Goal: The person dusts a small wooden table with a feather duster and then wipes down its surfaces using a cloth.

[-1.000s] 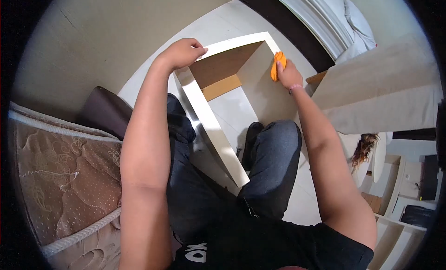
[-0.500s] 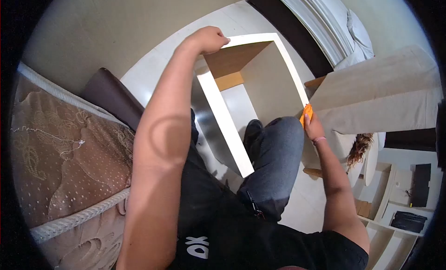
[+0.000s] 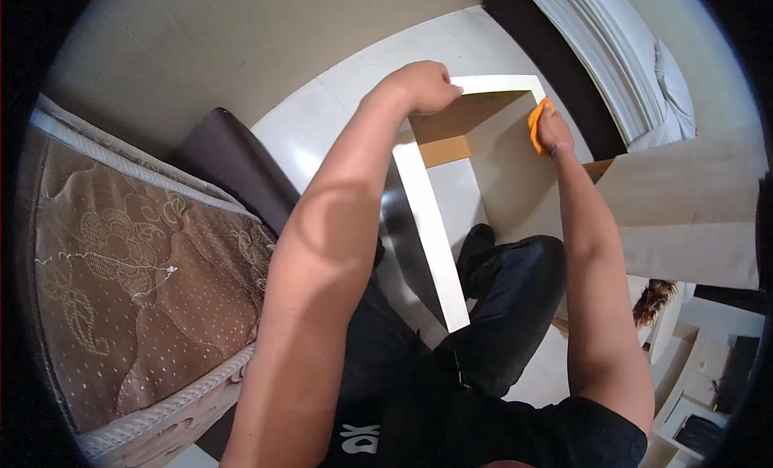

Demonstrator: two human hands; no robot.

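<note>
A white box-like furniture frame (image 3: 435, 234), open toward me, stands on the floor between my legs. My left hand (image 3: 423, 88) is closed over its far top edge near the left corner, fingers wrapped around the board. At the far right corner my right hand (image 3: 552, 130) presses an orange cloth (image 3: 535, 126) against the frame's edge. The fingers of that hand are closed on the cloth. Inside the frame a brown panel and a tan strip (image 3: 447, 151) show, with white floor visible through it.
A brown patterned mattress (image 3: 153, 283) leans on the left, beside a dark brown rolled or padded piece (image 3: 237, 166). To the right are a beige fabric-covered piece (image 3: 684, 202), a brown feathery object (image 3: 653, 301) and pale shelving (image 3: 684, 387). White folded material (image 3: 604, 57) lies at the upper right.
My right hand has slid the orange cloth along the right edge, away from me, up to the far corner. My left hand still grips the far edge. The view has shifted.
</note>
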